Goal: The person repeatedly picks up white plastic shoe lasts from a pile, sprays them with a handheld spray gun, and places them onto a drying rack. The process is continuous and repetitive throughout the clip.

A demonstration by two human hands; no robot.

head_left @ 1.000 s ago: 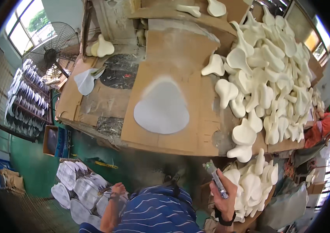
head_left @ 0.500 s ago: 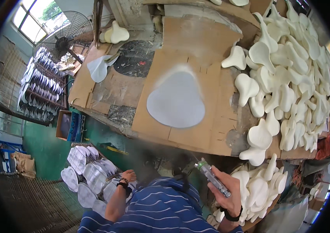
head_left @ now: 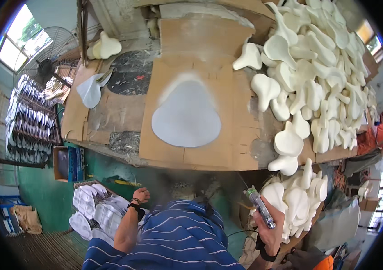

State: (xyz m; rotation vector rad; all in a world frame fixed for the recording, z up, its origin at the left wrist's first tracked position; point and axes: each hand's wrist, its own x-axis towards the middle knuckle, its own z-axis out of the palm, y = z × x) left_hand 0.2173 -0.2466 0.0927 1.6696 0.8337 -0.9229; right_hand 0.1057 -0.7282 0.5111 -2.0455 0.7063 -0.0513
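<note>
My right hand (head_left: 270, 225) is wrapped round a spray gun (head_left: 260, 208) with a green ring near its nozzle, held below the table's front edge. On the worktable lies a flat light-grey saddle cover piece (head_left: 186, 118), rounded and triangular, its narrow end pointing away from me. Pale overspray marks the cardboard (head_left: 196, 157) around that end. My left hand (head_left: 141, 195) hangs at the left with its fingers curled and nothing visible in them. Close to it, several grey-white cover pieces (head_left: 110, 213) stand on a wire rack.
Cream foam saddle pads (head_left: 313, 85) are heaped over the table's right side. More pads (head_left: 295, 202) fill a container below them, near my right hand. Another grey cover piece (head_left: 90, 92) lies at the far left. Beyond the left edge are a fan (head_left: 45, 67) and loaded racks (head_left: 31, 121).
The view has shifted, so the table sits further left in it. My right hand holds the spray gun slightly lower, and my left hand is clear of the rack's pieces. The cover piece stays put.
</note>
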